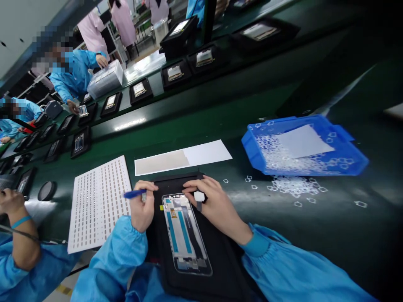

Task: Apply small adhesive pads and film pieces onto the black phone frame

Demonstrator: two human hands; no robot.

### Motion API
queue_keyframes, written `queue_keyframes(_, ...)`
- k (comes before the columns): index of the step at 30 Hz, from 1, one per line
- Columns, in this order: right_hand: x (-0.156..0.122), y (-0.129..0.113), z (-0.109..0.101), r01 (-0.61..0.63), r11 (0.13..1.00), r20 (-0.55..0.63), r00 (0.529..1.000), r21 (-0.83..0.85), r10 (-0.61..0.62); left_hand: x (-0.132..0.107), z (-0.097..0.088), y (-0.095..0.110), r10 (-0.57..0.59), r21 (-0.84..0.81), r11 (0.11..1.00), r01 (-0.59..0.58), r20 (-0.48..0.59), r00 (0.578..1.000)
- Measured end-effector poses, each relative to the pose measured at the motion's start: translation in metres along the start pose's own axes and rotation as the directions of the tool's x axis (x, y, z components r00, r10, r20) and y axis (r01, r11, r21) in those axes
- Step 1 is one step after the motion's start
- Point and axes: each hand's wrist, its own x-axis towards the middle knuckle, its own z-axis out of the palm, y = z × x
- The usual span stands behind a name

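A phone frame (185, 233) with two blue strips lies face up on a black mat (220, 260) in front of me. My left hand (142, 207) is closed round blue tweezers (134, 193), just left of the frame's top. My right hand (214, 201) rests at the frame's top right corner, its fingers curled over a small white piece (199, 196) with a grey tab. Blue sleeves cover both arms.
A white sheet of small parts (99, 201) lies left of the mat, a white and grey strip (182, 157) behind it. A tilted blue bin (302, 147) spills several tiny white frames (292, 186) at right. Co-workers in blue sit left, beside the conveyor carrying black trays (140, 90).
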Motion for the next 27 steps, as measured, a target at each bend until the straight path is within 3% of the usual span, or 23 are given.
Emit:
queue_keyframes(2,0.000,0.001,0.000,-0.007,1.000,-0.006,1.000,0.028,0.007,-0.003,-0.004,0.000,0.151,0.235,0.952,-0.194,0.191,0.970)
queue_keyframes(5,0.000,0.000,0.001,-0.043,0.995,-0.013,0.999,0.096,0.044,-0.010,-0.004,-0.002,0.227,0.485,0.739,-0.467,0.472,0.852)
queue_keyframes(7,0.000,-0.003,0.002,-0.067,0.986,-0.013,0.997,0.153,0.070,-0.015,-0.002,-0.004,0.214,0.555,0.625,-0.549,0.554,0.804)
queue_keyframes(12,0.005,-0.003,0.004,-0.068,0.997,-0.061,0.996,0.042,0.071,-0.015,-0.001,-0.018,0.204,0.597,0.468,-0.652,0.645,0.736)
queue_keyframes(18,0.005,-0.003,0.005,-0.093,0.994,-0.068,0.993,0.055,0.097,-0.004,0.002,-0.022,0.086,0.574,0.447,-0.686,0.736,0.672)
queue_keyframes(22,0.003,-0.005,0.005,-0.098,0.988,-0.067,0.992,0.117,0.107,0.002,0.006,-0.023,0.063,0.570,0.470,-0.674,0.740,0.670)
queue_keyframes(27,0.004,-0.005,-0.007,-0.085,0.941,-0.261,0.949,0.328,0.177,0.009,-0.002,-0.013,-0.020,0.581,0.505,-0.639,0.747,0.664)
